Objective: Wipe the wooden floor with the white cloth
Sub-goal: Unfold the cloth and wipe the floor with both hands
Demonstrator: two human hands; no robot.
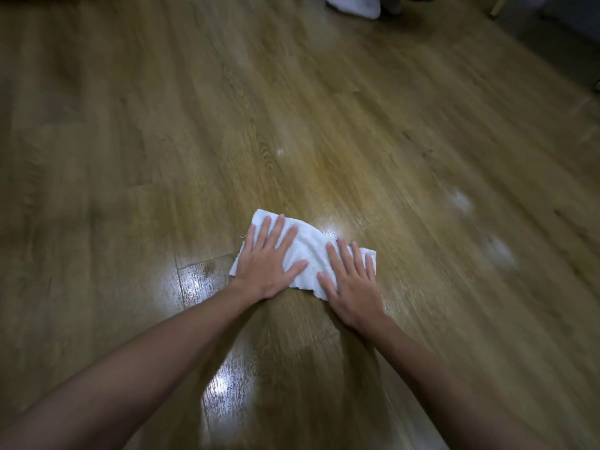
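Right, I'm mid-wipe: my left hand (266, 264) and right hand (352, 287) lie flat, fingers spread, pressing the white cloth (308, 251) onto the wooden floor (162, 141) straight ahead. Next, I reckon, push it forward toward those pale smudges (459, 199) at right, keeping even pressure.

Bare wooden floor (162, 141) open across left, centre and right of frame, white bundle (354, 4) (blurred) at top edge, pale chair leg (496, 8) upper right
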